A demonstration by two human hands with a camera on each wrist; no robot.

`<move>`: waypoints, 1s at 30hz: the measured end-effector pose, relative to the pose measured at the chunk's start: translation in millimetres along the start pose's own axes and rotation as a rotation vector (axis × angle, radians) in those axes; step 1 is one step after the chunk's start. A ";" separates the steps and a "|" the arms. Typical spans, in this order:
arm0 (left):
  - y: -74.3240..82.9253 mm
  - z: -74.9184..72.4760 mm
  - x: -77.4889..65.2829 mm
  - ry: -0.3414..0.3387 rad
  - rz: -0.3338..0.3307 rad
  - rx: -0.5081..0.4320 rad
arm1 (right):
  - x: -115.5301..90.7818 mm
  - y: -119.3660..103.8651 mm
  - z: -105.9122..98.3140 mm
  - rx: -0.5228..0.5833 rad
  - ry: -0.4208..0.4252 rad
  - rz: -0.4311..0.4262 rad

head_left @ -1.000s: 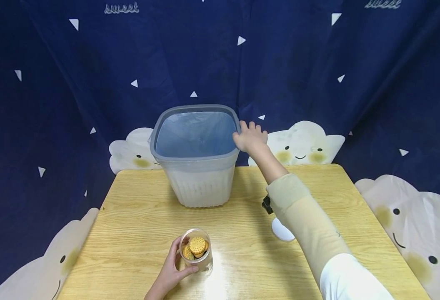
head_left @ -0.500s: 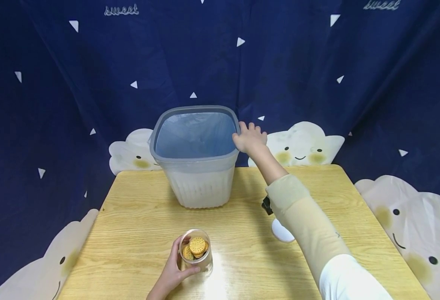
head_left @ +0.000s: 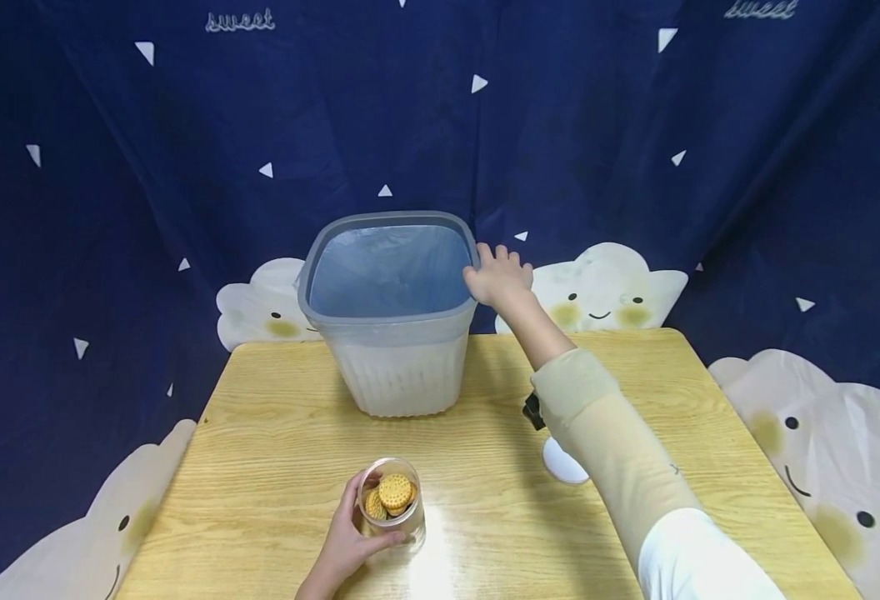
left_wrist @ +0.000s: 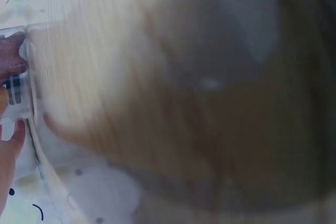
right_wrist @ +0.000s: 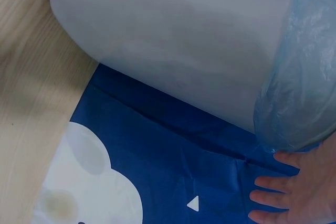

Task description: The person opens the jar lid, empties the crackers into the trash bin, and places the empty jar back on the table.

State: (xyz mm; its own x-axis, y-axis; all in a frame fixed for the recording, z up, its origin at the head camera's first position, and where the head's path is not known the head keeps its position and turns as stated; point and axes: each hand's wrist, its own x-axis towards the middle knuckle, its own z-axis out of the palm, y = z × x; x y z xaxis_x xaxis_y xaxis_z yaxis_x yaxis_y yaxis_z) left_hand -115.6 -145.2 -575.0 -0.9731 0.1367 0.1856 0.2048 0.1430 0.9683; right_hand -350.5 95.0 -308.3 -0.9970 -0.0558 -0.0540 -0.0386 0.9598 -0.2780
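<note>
In the head view my left hand (head_left: pixel 346 542) grips a clear round jar (head_left: pixel 410 533) from its left side, low on the near part of the table. Round golden biscuits (head_left: pixel 395 492) fill part of the jar, seen through its open top. My right hand (head_left: pixel 498 275) reaches far forward and touches the right side of the grey rim of a whitish bin (head_left: pixel 406 367), its fingers spread and fairly straight. A bluish bag (right_wrist: pixel 310 66) lines the bin and folds over its edge in the right wrist view. Only the left edge of the blurred left wrist view shows fingers (left_wrist: pixel 10 153).
A white disc (head_left: pixel 563 462) and a small black object (head_left: pixel 533 411) lie on the wooden table (head_left: pixel 275 450), partly hidden by my right sleeve (head_left: pixel 612 442). Behind the table hangs a dark blue curtain (head_left: pixel 380 108) with printed clouds and triangles.
Almost nothing differs. The view shifts very slightly, and the left thumb slides a little to the right along the jar. The right hand stays at the bin's rim.
</note>
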 end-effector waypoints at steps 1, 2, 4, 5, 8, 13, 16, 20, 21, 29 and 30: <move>0.4 0.0 0.1 0.005 0.004 0.006 | 0.1 0.1 0.1 -0.001 0.000 0.000; 1.2 0.3 0.2 0.015 0.000 0.009 | 0.2 0.1 0.2 -0.001 0.000 -0.001; 7.4 1.4 -0.1 0.032 -0.002 0.012 | 0.5 0.3 0.5 0.000 0.000 -0.001; 11.5 2.1 -0.3 0.041 -0.013 0.006 | 0.7 0.4 0.7 0.001 -0.001 -0.001; 24.0 4.4 -0.8 0.055 -0.011 -0.005 | 0.9 0.9 1.3 0.000 -0.004 0.000; 29.4 6.3 -1.4 0.065 -0.010 -0.029 | 1.0 1.1 2.1 0.005 -0.005 0.001; 29.3 6.3 -1.7 0.074 -0.024 -0.024 | 0.9 1.3 2.4 0.008 -0.001 0.001; 28.6 5.4 -2.2 0.082 -0.020 0.001 | 0.7 1.2 1.8 0.009 0.001 -0.002; 28.2 5.1 -2.3 0.082 -0.013 0.006 | 0.7 1.1 1.6 0.008 -0.001 -0.003; 25.7 4.9 -0.3 0.093 0.030 -0.033 | 1.7 1.0 1.3 0.013 0.004 -0.006; 26.0 5.0 0.0 0.098 0.033 -0.034 | 1.8 1.2 1.4 0.012 0.005 -0.005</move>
State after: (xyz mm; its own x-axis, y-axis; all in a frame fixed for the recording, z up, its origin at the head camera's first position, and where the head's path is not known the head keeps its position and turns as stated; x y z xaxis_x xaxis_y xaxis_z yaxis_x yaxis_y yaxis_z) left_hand -109.8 -136.6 -550.7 -0.9718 0.0440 0.2317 0.2352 0.1067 0.9661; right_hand -352.3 95.7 -310.0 -0.9971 -0.0597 -0.0479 -0.0433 0.9562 -0.2895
